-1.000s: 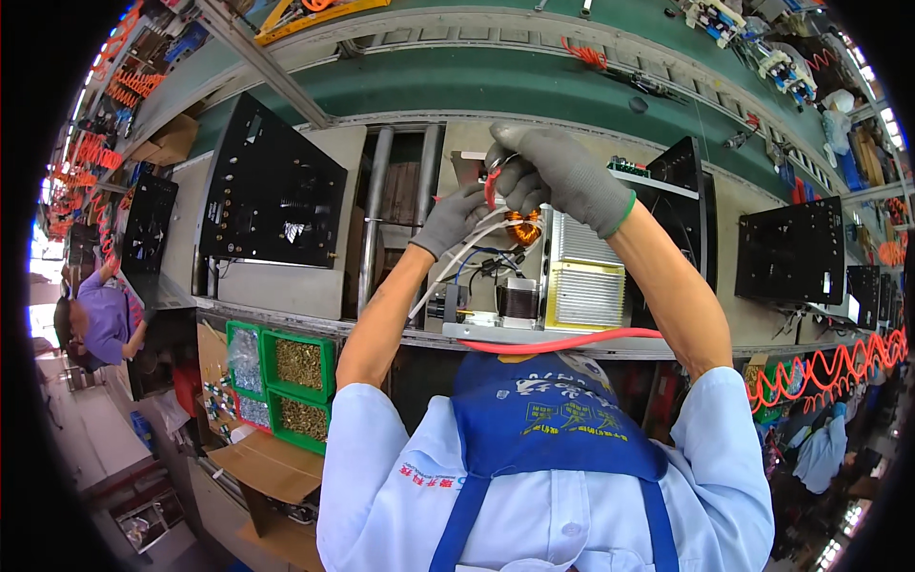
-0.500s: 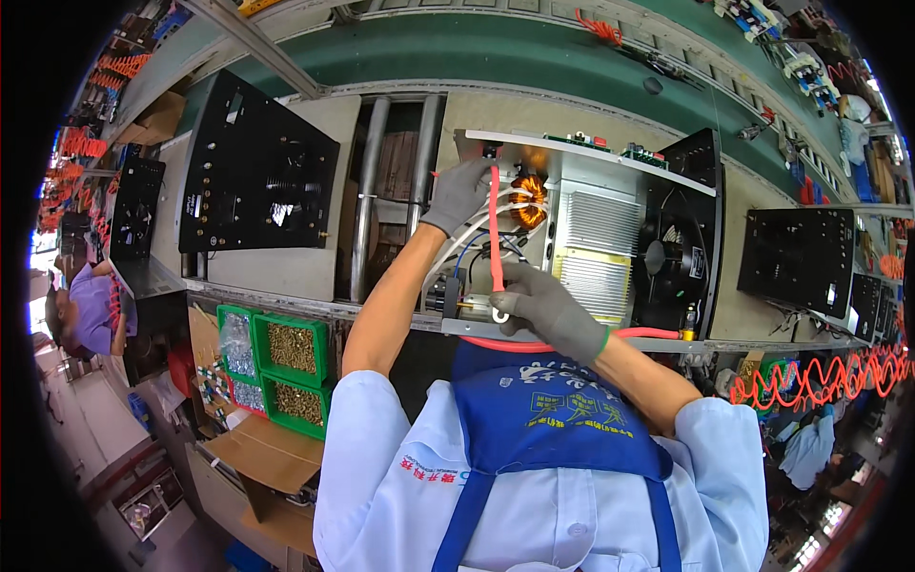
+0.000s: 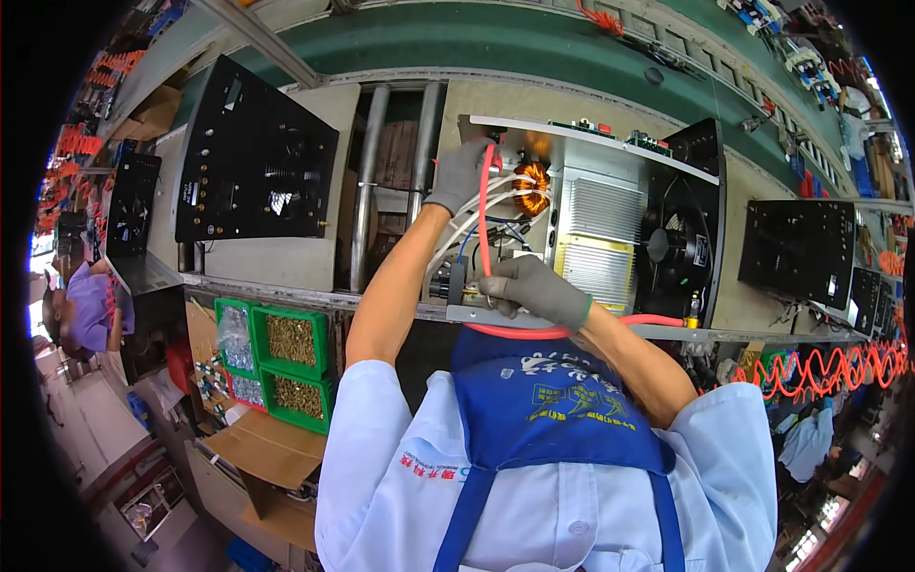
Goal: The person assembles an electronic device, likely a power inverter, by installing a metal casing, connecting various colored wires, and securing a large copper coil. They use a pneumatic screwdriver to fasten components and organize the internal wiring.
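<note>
A thick red cable [image 3: 483, 224] runs upright between my two grey-gloved hands, over the left end of an open metal chassis [image 3: 610, 141]. My left hand [image 3: 464, 178] is closed around its upper end, by the chassis's far wall. My right hand [image 3: 537, 289] pinches its lower end near the front edge; the tip is hidden by the fingers. Beside the cable sit a copper-wound ring coil [image 3: 532, 188] and several white wires [image 3: 467, 221]. To their right are a silver finned heat sink [image 3: 599, 214] and a black fan [image 3: 670, 245].
A red hose [image 3: 653, 320] with a brass fitting lies along the front edge. Black panels stand left [image 3: 253, 162] and right [image 3: 796, 243] on the line, with metal rollers [image 3: 372, 191] between. Green bins [image 3: 324, 343] of brass screws sit lower left. A person in purple [image 3: 91, 310] is at far left.
My right hand has moved slightly up and left, and the ring terminal seen at the cable's lower end is now hidden. The cable now bows a little. My left hand has shifted slightly right.
</note>
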Available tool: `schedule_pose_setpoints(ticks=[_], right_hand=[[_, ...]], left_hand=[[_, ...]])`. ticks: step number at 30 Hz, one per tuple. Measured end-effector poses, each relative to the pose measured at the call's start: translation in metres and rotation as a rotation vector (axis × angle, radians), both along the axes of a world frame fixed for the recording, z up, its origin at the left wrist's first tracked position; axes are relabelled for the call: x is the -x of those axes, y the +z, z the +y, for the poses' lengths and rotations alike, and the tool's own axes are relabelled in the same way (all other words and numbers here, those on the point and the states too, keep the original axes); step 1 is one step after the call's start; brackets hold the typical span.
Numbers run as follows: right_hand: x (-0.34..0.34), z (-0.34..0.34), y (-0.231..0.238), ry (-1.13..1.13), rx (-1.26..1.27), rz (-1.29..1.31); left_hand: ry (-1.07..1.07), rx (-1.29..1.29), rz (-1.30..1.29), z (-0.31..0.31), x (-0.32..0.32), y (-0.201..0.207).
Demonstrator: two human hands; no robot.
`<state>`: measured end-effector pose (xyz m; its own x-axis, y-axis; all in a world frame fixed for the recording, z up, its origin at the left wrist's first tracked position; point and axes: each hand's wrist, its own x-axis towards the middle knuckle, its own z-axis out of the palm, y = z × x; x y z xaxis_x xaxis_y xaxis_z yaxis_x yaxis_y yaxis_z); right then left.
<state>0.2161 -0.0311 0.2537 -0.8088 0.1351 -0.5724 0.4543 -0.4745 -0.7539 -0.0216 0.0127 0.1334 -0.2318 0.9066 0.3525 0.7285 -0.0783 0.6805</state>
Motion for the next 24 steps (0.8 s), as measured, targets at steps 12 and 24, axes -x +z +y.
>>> schedule_pose_setpoints(ticks=[12, 24], right_hand=[[0.018, -0.012, -0.047, 0.068, -0.22, -0.147], [0.024, -0.015, -0.059, 0.062, -0.28, -0.098]], left_hand=[[0.086, 0.105, 0.085, 0.01, 0.006, -0.006], [0.087, 0.106, 0.031, 0.01, 0.004, -0.005]])
